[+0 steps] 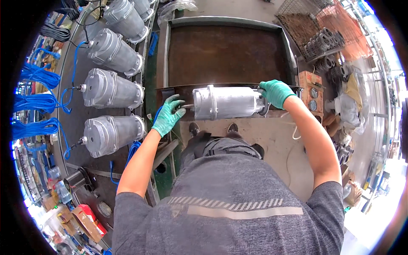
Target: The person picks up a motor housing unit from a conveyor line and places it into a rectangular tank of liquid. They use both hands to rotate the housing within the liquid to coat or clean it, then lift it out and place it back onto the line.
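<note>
A silver cylindrical motor housing point(229, 103) lies sideways in front of me, at the near edge of a brown-bottomed metal tray point(227, 55). My right hand point(277, 93), in a green glove, is closed on its right end, where a darker ringed part shows below the fingers. At the left end a thin stub point(187, 106) sticks out. My left hand point(169, 114), also gloved in green, has its thumb and fingers closed around the tip of this stub. A blue cable point(157, 114) runs by that hand, and its join to the stub is hidden.
Several similar housings point(112, 89) lie in a row on the dark bench at left, with coiled blue cables point(38, 102) beyond them. A wire basket point(297, 21) and metal parts point(325, 40) are at the far right, near an orange crate point(310, 80).
</note>
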The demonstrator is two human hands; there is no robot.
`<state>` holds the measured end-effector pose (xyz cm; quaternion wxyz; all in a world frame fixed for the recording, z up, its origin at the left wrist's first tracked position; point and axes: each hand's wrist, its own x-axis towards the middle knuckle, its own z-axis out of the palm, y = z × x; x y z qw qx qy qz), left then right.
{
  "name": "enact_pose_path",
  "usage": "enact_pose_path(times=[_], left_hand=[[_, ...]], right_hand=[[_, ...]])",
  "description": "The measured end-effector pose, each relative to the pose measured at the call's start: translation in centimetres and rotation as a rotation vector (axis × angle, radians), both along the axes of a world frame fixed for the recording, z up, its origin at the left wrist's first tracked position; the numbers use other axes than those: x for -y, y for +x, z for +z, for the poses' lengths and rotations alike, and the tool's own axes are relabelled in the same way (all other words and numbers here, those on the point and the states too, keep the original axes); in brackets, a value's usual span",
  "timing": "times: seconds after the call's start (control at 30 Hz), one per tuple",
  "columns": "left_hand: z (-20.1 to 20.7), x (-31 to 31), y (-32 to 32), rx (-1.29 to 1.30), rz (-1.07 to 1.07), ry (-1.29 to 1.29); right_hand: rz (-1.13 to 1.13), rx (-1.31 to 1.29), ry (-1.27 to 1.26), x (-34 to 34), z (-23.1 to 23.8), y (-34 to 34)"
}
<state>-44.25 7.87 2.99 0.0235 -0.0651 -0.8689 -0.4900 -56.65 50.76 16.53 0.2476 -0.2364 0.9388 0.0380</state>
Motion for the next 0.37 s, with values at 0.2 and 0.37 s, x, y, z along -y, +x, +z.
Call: enact_pose_path(times=[0.2, 0.37], left_hand=[[2.2, -1.2, -1.0, 0.872, 0.332, 0.528], [1.0, -0.2, 1.3, 0.736, 0.246, 0.667]], right_hand=[[-0.032, -0.005, -0.008, -0.1, -0.1, 0.1], [0.005, -0.045, -0.037, -0.6, -0.8, 0.0]])
